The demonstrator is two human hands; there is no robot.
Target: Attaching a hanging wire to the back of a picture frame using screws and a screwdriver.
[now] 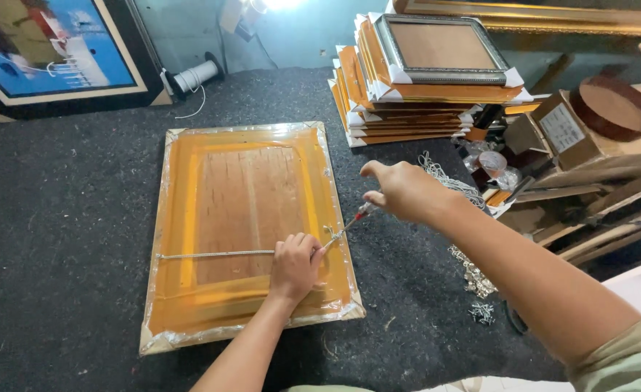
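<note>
Grey felt bench; left hand grip pins cord, right hand grip seemingly clamps awl.

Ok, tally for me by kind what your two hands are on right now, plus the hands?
Hands: 2, left hand and right hand
Gold plastic-wrapped picture frame lying face down: 1
Pale hanging cord across its back: 1
Red-handled screwdriver: 1
Total: 5

Left arm: bare from my wrist up to where it leaves the frame, no sleeve showing.
Left hand: bare, no glove, ring or watch.
Right arm: bare along the whole forearm.
Right hand: bare, no glove or ring.
Sleeve: short, pale olive-khaki cloth, loose at my right upper arm.
</note>
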